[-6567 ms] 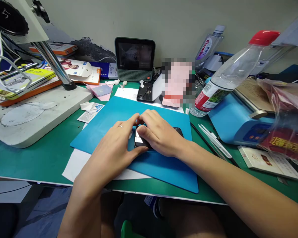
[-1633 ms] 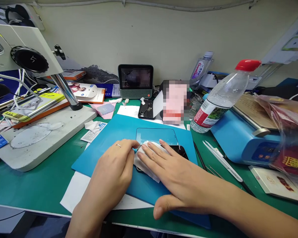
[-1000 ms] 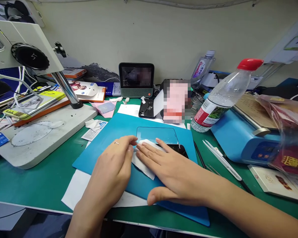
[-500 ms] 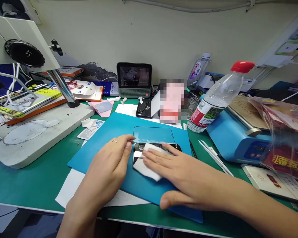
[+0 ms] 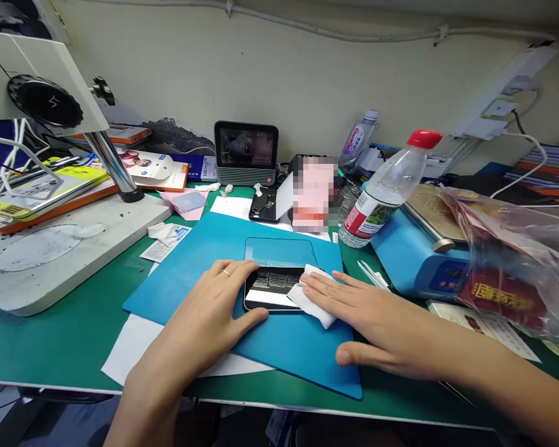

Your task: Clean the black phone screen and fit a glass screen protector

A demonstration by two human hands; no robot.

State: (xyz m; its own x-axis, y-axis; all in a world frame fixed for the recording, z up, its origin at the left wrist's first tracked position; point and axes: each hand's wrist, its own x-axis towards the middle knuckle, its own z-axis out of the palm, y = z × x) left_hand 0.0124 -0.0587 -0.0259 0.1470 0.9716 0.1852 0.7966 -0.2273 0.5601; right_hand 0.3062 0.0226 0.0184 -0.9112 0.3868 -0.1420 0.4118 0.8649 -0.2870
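A black phone (image 5: 272, 288) lies face up on a blue mat (image 5: 177, 267), its glossy screen catching bright reflections. My left hand (image 5: 218, 301) spans the phone's left end, fingers at the far edge and thumb at the near edge. Under the outstretched fingers of my right hand (image 5: 354, 307) is a folded white wipe (image 5: 323, 313), pressed over the phone's right end, which it hides. Just behind the phone, a clear black-rimmed sheet of glass (image 5: 282, 249) lies on the mat.
A microscope stand (image 5: 88, 248) fills the left side. On the right are a red-capped bottle (image 5: 372, 202), a blue machine (image 5: 400, 261), a plastic bag (image 5: 507, 267) and white tweezers (image 5: 372, 273). A small display (image 5: 246, 152) and a dark phone case (image 5: 263, 203) stand or lie behind the mat.
My right hand has slid the wipe rightward along the phone, uncovering more screen. My left thumb has moved away from the fingers to the phone's near edge. The view has shifted slightly right.
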